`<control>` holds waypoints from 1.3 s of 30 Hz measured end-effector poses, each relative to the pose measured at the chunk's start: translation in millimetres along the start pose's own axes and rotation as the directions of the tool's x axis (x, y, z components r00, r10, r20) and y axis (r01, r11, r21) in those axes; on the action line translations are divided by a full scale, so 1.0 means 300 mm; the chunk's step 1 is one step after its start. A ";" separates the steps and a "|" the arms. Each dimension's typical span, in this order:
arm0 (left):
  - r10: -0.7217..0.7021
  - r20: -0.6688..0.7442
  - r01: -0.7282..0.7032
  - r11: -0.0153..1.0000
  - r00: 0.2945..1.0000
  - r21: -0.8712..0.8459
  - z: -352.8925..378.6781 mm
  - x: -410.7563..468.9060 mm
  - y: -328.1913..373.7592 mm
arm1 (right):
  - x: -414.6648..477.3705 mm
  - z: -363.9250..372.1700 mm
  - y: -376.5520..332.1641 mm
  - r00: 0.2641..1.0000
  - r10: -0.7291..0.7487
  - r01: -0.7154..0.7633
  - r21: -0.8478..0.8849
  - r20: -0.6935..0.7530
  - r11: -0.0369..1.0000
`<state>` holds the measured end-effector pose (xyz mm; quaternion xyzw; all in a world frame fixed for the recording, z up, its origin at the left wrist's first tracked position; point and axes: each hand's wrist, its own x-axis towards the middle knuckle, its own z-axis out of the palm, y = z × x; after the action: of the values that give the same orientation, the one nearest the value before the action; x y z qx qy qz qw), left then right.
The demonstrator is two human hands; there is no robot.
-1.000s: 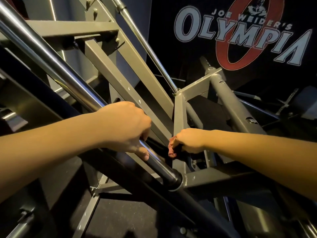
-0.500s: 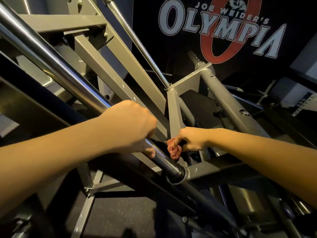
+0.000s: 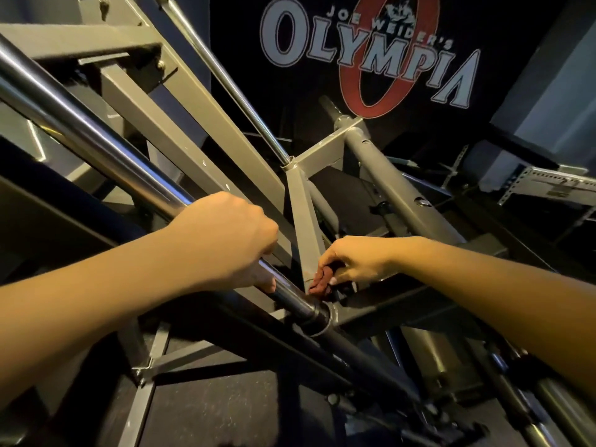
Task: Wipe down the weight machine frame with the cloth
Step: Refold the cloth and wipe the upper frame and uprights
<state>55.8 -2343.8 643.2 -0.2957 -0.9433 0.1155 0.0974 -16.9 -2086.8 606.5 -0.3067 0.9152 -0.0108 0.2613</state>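
1. Red-brown cloth (image 3: 319, 282) sits bunched under the right hand (image 3: 356, 262), whose curled fingers pinch it against the grey weight machine frame (image 3: 303, 217) (at the foot of a square upright member).
2. Just to the left of the cloth, and apart from it, the left hand (image 3: 225, 240) is clenched round a chrome bar (image 3: 96, 146).
3. Just past the left hand's thumb, the bar enters a dark collar (image 3: 317, 317), directly below the cloth.
4. Beyond both hands hangs a black Olympia banner (image 3: 371, 56).
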 end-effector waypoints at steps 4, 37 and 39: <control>0.010 0.041 -0.012 0.999 0.999 0.045 -0.036 -0.019 0.017 | -0.121 -0.042 -0.046 0.987 0.029 -0.023 0.037 -0.159 0.999; 0.022 -0.046 -0.017 0.993 0.999 0.113 -0.086 -0.047 -0.010 | -0.065 -0.128 -0.165 0.816 0.397 -0.108 0.563 -0.420 0.819; -0.003 -0.036 0.008 0.989 0.999 0.149 -0.102 -0.061 -0.043 | 0.000 -0.168 -0.168 0.799 0.424 -0.063 0.642 -0.427 0.764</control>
<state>71.4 -2359.6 673.9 -0.2870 -0.9309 0.1801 0.1364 -13.3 -2134.8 659.1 -0.0643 0.9318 -0.3505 0.0696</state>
